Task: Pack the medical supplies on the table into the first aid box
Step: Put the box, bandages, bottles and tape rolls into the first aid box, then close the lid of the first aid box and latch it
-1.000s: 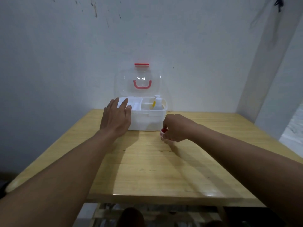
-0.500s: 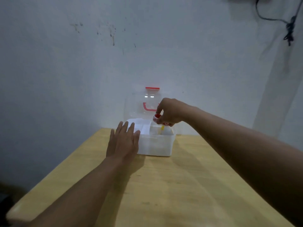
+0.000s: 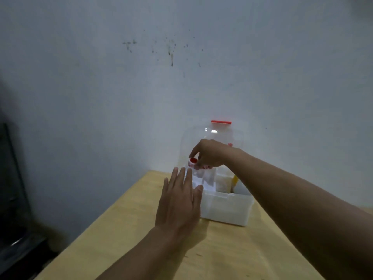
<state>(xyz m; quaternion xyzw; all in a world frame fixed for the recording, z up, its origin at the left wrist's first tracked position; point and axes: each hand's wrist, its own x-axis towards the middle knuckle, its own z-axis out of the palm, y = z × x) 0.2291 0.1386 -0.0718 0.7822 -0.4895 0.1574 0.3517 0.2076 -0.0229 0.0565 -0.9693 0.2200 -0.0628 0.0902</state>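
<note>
The white first aid box stands on the wooden table against the wall, its clear lid with a red latch raised upright. My right hand hovers over the box's back left compartment, shut on a small white bottle with a red cap, held tilted. My left hand lies flat with fingers spread against the box's front left corner. Inside the box, a yellow-tipped bottle shows beside my right forearm.
The wooden table runs from the wall toward me, its left edge dropping to a dark floor area. A stained pale wall rises directly behind the box.
My right hand carried the red-capped bottle from the table up over the box and leftward to the back left compartment. The camera moved closer. My left hand stayed at the box's corner.
</note>
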